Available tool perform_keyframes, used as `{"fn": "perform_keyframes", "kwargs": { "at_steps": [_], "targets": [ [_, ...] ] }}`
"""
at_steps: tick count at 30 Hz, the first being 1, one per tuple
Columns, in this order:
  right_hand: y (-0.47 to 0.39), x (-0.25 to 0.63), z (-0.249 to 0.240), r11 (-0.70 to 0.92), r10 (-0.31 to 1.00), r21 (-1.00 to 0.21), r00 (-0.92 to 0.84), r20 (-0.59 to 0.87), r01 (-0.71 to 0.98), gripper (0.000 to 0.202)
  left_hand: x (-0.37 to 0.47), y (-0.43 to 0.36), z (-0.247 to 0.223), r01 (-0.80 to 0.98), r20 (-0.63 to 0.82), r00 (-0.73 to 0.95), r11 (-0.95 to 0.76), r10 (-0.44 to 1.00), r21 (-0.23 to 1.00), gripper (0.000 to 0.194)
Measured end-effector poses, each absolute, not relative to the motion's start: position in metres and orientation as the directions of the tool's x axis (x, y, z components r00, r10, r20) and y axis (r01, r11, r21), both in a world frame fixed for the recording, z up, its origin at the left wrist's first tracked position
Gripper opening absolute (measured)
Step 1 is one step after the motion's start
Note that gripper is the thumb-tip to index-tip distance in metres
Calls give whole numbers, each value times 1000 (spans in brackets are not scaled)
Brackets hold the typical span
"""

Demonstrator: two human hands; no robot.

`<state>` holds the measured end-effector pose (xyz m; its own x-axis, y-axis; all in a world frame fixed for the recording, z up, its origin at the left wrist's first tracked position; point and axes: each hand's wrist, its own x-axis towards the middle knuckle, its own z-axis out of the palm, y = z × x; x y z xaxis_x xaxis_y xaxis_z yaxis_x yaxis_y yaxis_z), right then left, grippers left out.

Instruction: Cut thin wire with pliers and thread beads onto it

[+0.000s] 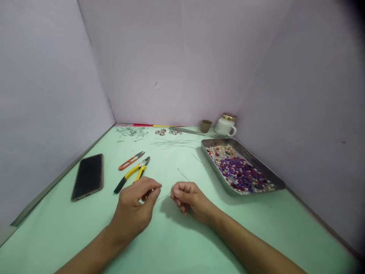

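Above the middle of the green table my right hand (188,198) is closed, thumb and forefinger pinching a thin wire (164,196). One length of the wire reaches left toward my other hand. My left hand (138,201) is closed too, thumb and forefinger tips brought together a short gap away; whatever lies between them is too small to make out. Just beyond the hands, a short wire with a small loop at its tip (182,174) shows against the table. Yellow-and-black pliers (131,173) lie beside my left hand, which partly hides one handle.
Orange thread snips (131,160) and a phone (88,177) lie left. A metal tray (212,163) of mixed beads stands right. Farther back are wire scraps (132,132), beaded pieces (160,132), loose wires (171,142), a brown cup (205,126) and a lidded white mug (224,126).
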<state>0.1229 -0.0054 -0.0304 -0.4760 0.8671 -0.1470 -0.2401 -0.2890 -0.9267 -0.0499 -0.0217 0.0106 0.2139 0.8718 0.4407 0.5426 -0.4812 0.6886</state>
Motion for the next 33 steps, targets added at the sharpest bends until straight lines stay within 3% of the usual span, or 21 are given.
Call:
{"fn": "perform_keyframes", "kwargs": {
  "at_steps": [4, 7, 14, 16, 18, 20, 25, 28, 33],
  "targets": [
    [-13, 124, -31, -325, 808, -923, -568, -157, -207, 25, -43, -22, 16, 435, 7, 309, -148, 951, 888, 15],
    [-15, 121, -34, -300, 815, -941, -555, -168, -155, 28, -38, -22, 11, 296, -221, 305, 128, 926, 947, 16],
    [-9, 123, -24, -182, 864, -982, -469, -183, 49, 35, -37, -16, -6, 173, -282, 313, 237, 907, 956, 16],
    [1, 134, -18, -80, 935, -989, -335, -118, 125, 35, -36, -15, -9, 149, -290, 318, 254, 903, 956, 17],
    [12, 148, -15, 23, 996, -966, -89, 0, 258, 32, -36, -14, -12, 128, -297, 303, 270, 906, 954, 19],
    [22, 162, -17, 53, 993, -872, 70, 99, 486, 26, -36, -12, -15, 100, -307, 276, 291, 911, 952, 18],
    [26, 171, -27, 39, 997, -505, -4, 71, 862, 18, -38, -7, -20, 32, -357, 236, 360, 904, 932, 16],
    [20, 164, -30, 89, 995, -303, -68, 78, 949, 16, -40, -7, -21, 19, -380, 223, 385, 898, 923, 16],
    [16, 157, -30, 159, 985, -115, -150, 83, 980, 17, -41, -6, -23, -12, -400, 247, 416, 883, 909, 14]
  ]
}}
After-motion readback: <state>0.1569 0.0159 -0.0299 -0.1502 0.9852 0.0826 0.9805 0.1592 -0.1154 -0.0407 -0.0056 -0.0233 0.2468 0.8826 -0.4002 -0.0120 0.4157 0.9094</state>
